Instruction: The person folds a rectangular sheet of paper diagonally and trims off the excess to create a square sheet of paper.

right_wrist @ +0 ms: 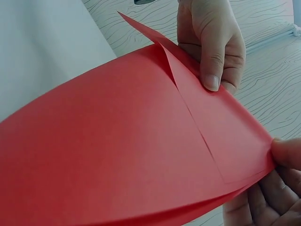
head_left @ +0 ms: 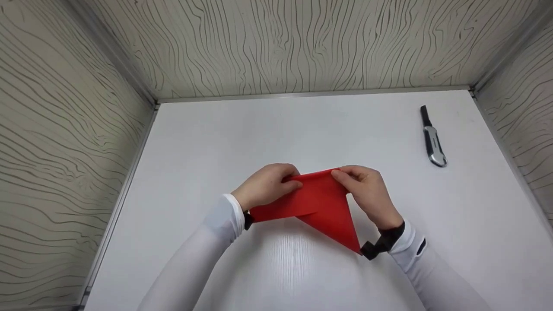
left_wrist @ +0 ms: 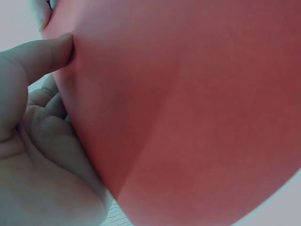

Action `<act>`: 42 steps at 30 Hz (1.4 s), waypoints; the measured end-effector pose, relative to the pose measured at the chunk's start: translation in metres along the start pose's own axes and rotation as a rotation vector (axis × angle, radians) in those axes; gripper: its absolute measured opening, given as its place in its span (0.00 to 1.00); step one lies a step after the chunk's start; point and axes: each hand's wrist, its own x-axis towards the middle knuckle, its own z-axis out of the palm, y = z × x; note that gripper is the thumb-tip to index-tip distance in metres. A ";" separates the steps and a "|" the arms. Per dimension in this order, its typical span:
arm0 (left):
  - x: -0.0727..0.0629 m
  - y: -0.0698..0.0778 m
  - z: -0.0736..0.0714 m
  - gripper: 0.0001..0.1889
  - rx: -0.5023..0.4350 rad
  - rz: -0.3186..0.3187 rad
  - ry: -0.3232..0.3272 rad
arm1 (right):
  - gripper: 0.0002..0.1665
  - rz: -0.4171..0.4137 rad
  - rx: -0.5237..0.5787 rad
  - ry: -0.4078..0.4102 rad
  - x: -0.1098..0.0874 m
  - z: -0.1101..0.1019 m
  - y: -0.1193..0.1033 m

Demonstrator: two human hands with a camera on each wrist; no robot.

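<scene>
Left hand pinched folded paper near eleven o'clock; right hand pinched it near one. Knife lay apart, toward two o'clock.

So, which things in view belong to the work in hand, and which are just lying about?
In the work:
Red paper, partly folded over
Left fingers and right fingers, pinching its edge

Apparently just lying about:
Utility knife, untouched on the white table
</scene>
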 end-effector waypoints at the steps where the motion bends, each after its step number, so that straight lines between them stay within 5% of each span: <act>1: 0.000 0.000 0.000 0.05 -0.002 -0.001 0.000 | 0.16 -0.002 0.002 -0.003 0.000 0.000 0.000; 10: -0.001 0.001 0.001 0.05 -0.012 -0.010 -0.013 | 0.14 -0.018 0.013 0.001 0.000 0.000 0.000; 19: 0.006 0.000 0.003 0.06 0.027 -0.015 -0.002 | 0.11 -0.113 -0.027 0.090 -0.002 0.011 0.001; 32: 0.025 0.025 0.017 0.05 -0.056 0.037 0.137 | 0.09 -0.281 -0.086 0.166 -0.004 0.032 0.007; 42: 0.022 0.022 0.022 0.04 -0.040 0.094 0.169 | 0.07 -0.156 -0.032 0.157 -0.010 0.035 -0.007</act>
